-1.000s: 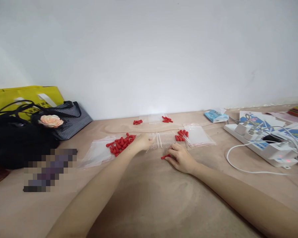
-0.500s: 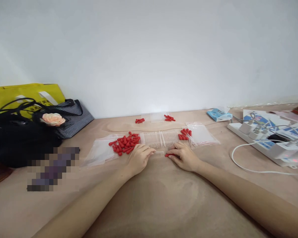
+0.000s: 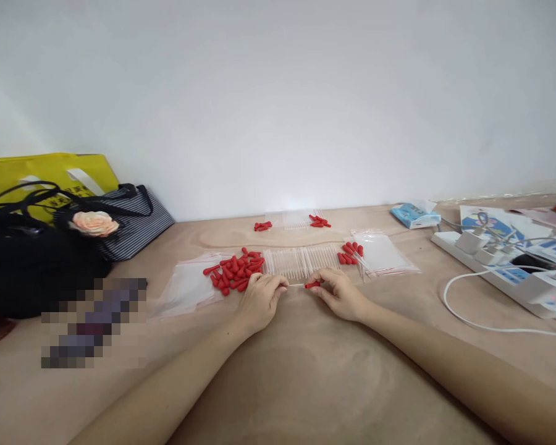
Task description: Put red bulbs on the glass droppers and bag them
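Short of the worktop's far edge (image 3: 213, 227), the left hand (image 3: 260, 300) pinches a clear tube (image 3: 296, 285) jutting rightward from closed fingertips. The right hand (image 3: 340, 294) pinches a red bulb (image 3: 311, 285), protruding leftward.

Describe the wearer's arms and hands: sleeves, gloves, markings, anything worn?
Left hand and right hand are ungloved. The left forearm and right forearm are bare and slim, tapering to the wrists. No sleeve, watch, bracelet, cable or marking shows. Nail detail and any small ring are too small to tell.

Smooth, matt, rubbery bulbs (image 3: 235, 267)
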Demonstrator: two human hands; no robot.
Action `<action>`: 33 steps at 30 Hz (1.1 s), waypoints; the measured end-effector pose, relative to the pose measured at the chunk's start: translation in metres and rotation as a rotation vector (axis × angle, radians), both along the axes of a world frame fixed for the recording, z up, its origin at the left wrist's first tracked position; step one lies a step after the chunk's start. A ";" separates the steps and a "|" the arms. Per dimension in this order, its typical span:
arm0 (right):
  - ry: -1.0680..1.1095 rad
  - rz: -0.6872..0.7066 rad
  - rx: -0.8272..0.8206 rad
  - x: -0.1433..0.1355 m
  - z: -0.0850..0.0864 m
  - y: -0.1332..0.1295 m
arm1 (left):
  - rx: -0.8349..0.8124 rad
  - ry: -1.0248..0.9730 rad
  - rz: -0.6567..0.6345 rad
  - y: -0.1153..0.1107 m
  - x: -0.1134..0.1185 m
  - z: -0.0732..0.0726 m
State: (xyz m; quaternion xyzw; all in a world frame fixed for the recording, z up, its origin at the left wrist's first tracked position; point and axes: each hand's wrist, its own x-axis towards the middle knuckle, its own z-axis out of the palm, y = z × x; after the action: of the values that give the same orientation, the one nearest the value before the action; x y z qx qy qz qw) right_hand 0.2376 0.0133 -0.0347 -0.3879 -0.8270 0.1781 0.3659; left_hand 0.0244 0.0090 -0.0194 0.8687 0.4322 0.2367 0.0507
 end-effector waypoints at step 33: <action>0.039 0.155 0.191 0.001 0.001 -0.006 | 0.015 0.083 -0.122 -0.003 0.003 0.000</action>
State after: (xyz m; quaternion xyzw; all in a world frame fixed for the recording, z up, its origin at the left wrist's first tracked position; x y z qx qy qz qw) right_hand 0.2386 0.0073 -0.0340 -0.2826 -0.8604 0.1340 0.4024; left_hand 0.0278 0.0062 -0.0194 0.9028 0.3783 0.2004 0.0405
